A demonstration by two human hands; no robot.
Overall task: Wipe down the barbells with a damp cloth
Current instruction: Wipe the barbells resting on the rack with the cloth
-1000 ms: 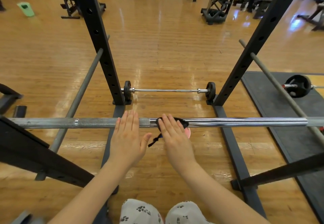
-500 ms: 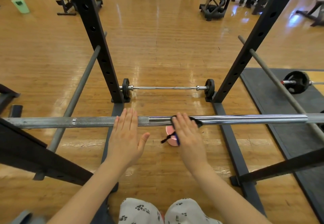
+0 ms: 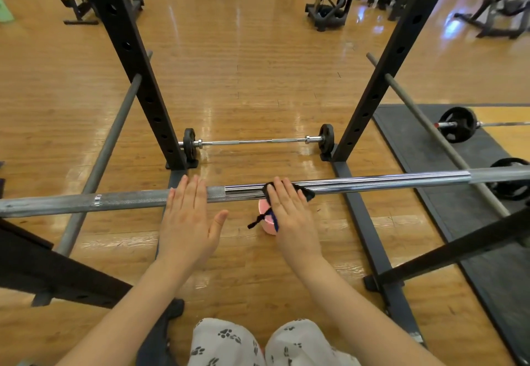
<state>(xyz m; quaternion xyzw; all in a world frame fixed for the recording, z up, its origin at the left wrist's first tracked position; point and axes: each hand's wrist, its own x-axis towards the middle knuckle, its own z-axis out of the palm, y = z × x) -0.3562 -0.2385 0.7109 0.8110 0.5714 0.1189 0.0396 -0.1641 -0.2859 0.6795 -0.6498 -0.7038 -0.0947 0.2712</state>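
A long silver barbell (image 3: 358,185) lay across the black rack (image 3: 134,59), running from the left edge to the right edge in front of the person. Its left part looked dull and rough, and its right part was shiny.

The left hand (image 3: 187,219) rested flat on the rough part of the bar. Its fingers were straight and close together, and the thumb stuck out to the side. It was not gripping anything.

Just to the right, the right hand (image 3: 289,216) pressed a black cloth (image 3: 304,192) down on the shiny part of the bar. These fingers were straight too, lying over the cloth. A thin bit of the cloth hung down under the hand. A small pink thing (image 3: 265,221) sat on the wood floor under that hand, partly hidden.

Farther back, a small barbell (image 3: 258,141) lay on the floor between the two rack posts. Off to the right, another barbell (image 3: 456,123) sat on a dark mat (image 3: 424,148).
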